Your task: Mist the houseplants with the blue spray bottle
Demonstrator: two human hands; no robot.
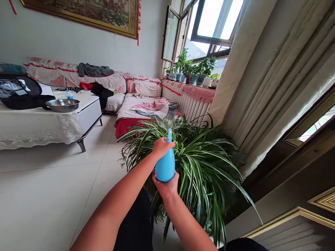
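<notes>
A light blue spray bottle [165, 164] is held up in front of me in both hands. My left hand [161, 147] grips it round the neck, just under the nozzle. Cupped beneath the bottle's base, my right hand [168, 186] supports it from below. The nozzle points away from me, and a faint mist shows just beyond it. Right behind and around the bottle spreads a large spider plant [198, 157] with long green and white striped leaves. Its pot is mostly hidden under the leaves.
On the left stands a table [88, 108] with a lace cloth, a metal bowl [63, 105] and an open black case [16, 92]. A sofa [126, 105] with crumpled clothes lies beyond. Potted plants [194, 72] line the windowsill; a curtain [289, 67] hangs at right.
</notes>
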